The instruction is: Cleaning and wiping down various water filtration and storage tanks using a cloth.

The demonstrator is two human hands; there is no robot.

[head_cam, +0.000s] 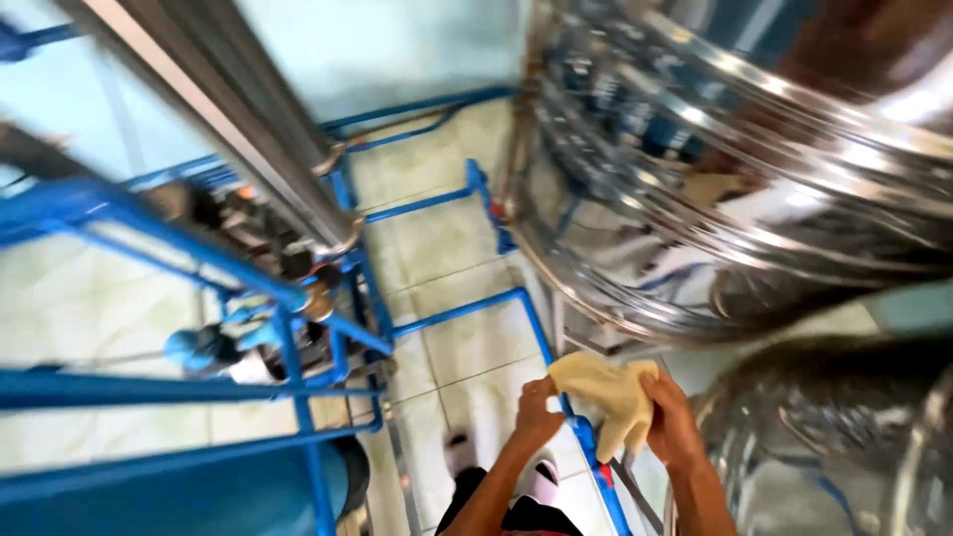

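A pale yellow cloth point(611, 397) is held between both hands, low in the view and just above a blue rail point(586, 437). The left hand point(536, 409) is closed on the cloth's left edge, its fingers curled tight around the fabric. The right hand point(670, 422) is clamped on the cloth's right side, the fingers wrapped over it. A large shiny steel tank point(735, 189) is seen close above and to the right. A blue metal frame point(288, 308) with pipes stands at the left, over a pale tiled floor point(447, 248).
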